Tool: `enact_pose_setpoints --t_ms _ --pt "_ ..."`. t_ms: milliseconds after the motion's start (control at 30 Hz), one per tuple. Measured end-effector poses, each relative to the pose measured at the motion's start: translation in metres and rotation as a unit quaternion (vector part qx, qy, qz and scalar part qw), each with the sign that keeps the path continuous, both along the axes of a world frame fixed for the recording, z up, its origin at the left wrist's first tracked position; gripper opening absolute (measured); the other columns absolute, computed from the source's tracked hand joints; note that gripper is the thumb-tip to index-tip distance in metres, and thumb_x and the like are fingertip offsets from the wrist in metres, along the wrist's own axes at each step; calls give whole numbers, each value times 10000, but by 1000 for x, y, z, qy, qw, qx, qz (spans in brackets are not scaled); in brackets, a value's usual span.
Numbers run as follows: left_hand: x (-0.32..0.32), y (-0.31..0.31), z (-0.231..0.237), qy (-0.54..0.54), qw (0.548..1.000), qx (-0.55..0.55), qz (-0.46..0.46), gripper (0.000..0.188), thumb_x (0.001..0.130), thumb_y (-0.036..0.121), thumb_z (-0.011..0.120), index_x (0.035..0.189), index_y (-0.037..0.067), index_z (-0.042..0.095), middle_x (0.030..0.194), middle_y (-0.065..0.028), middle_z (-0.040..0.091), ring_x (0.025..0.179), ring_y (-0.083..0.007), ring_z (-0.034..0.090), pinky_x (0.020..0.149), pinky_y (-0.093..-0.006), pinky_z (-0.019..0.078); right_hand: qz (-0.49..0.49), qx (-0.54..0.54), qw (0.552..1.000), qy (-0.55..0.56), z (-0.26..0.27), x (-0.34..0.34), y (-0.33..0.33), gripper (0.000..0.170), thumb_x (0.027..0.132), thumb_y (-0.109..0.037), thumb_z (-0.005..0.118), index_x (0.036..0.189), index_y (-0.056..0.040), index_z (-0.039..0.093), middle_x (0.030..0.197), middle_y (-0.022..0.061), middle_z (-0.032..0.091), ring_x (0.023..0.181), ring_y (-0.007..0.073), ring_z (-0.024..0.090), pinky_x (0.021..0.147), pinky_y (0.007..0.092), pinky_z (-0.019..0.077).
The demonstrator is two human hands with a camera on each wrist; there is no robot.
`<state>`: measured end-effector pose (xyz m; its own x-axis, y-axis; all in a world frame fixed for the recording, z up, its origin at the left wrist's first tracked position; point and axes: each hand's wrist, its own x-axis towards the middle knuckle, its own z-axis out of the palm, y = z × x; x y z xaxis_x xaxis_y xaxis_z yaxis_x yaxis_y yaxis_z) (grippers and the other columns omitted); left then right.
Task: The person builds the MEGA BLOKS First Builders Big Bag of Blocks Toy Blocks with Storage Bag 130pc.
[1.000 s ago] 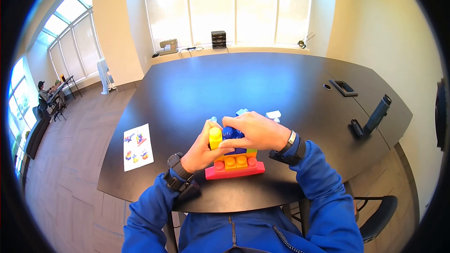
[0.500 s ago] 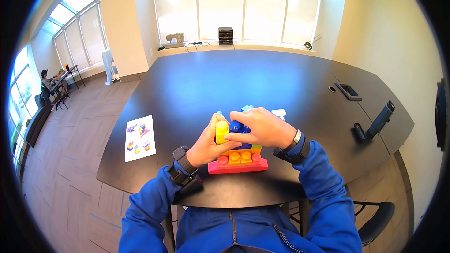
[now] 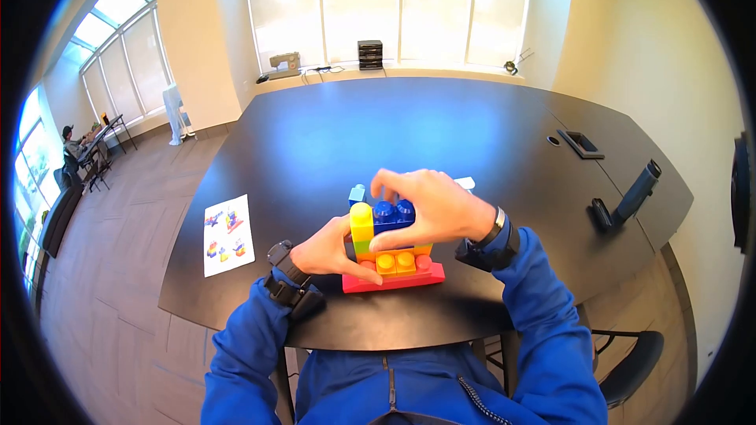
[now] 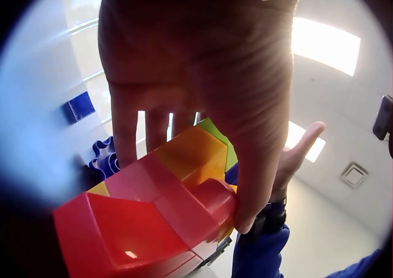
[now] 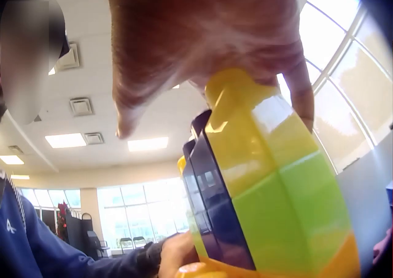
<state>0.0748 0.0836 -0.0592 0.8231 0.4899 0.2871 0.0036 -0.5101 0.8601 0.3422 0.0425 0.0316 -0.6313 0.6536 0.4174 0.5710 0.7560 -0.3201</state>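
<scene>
1. Paper sheet (image 3: pixel 228 234), printed with coloured pictures: flat on the tabletop (image 3: pixel 331 142), at nine o'clock from the block tower (image 3: pixel 390 220); presumably placed for easy viewing, clear of both arms.
2. Left hand (image 3: pixel 324 252): pinching the tower's base at its eight o'clock end, thumb in front, fingers behind; likely to steady it.
3. Light blue block (image 3: pixel 357 196): behind the tower, towards eleven o'clock.
4. Block tower: upright, near the tabletop's six o'clock edge. Glossy plastic; pinkish-red base with sloped ends, orange row, dark blue centre, green-and-yellow stacks flanking it, round studs.
5. Right hand (image 3: pixel 441 203): spread over the top from two o'clock, thumb apart from fingers, perhaps to guard or align; contact cannot be told.
</scene>
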Motion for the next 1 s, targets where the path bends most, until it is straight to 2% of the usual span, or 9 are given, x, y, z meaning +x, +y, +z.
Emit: enact_pose_setpoints --t_ms 67,100,133,267,400,500,667,800,1000 --pt "-4 8 -8 20 1000 -13 -3 737 810 161 1069 1441 60 704 1337 -20 761 1264 -144 675 1172 -374 528 16 -66 995 79 10 8 7 652 915 -485 940 1335 -66 670 1010 107 782 913 246 784 792 403 642" --pt "-6 11 -12 36 999 -25 0 679 817 146 1057 1403 59 725 1297 -17 771 1233 -140 682 1160 -368 533 2 -37 993 110 16 12 7 587 960 -457 913 1312 -56 671 994 100 785 870 214 778 760 379 641" --pt "-6 9 -9 43 998 -33 9 617 827 131 1034 1362 53 736 1248 -13 777 1185 -135 688 1148 -362 538 -25 -41 990 129 20 18 7 526 990 -432 891 1287 -51 681 977 99 787 832 204 767 741 365 634" --pt "-13 15 -6 36 999 -15 37 594 849 108 982 1381 62 722 1269 -8 770 1212 -131 689 1161 -366 538 -79 -16 986 147 24 44 22 348 1073 -350 817 1178 -31 727 929 89 795 750 174 743 690 329 609" --pt "-29 35 -14 26 995 -28 88 708 844 117 977 1474 69 658 1362 -15 741 1268 -145 686 1167 -390 552 -105 -33 985 136 7 66 52 310 1081 -321 805 1117 -18 750 911 89 797 770 170 752 699 331 603" --pt "-45 46 -11 29 991 -28 129 738 835 122 983 1488 72 642 1360 -16 733 1281 -155 683 1168 -396 553 -109 -45 989 86 -7 78 70 273 1084 -285 790 1116 -15 761 917 99 807 776 188 754 712 355 603" --pt "-68 70 -20 16 984 -33 175 772 840 107 956 1526 86 603 1388 -26 713 1282 -164 685 1206 -403 537 -101 -58 993 22 -24 102 88 216 1064 -219 774 1147 -20 767 971 145 833 836 259 780 761 397 612" --pt "-78 78 -23 21 982 -35 183 733 840 97 943 1499 84 623 1345 -12 718 1246 -145 675 1178 -383 541 -135 -93 986 15 -25 114 90 213 1055 -206 774 1163 -22 768 994 151 834 875 275 795 784 406 618" --pt "-81 72 -13 76 987 -69 126 672 816 92 959 1425 78 675 1273 13 725 1174 -120 643 1106 -340 540 -100 -71 992 -2 -39 102 98 208 1038 -163 764 1205 -41 773 1014 150 834 862 288 783 793 421 620"
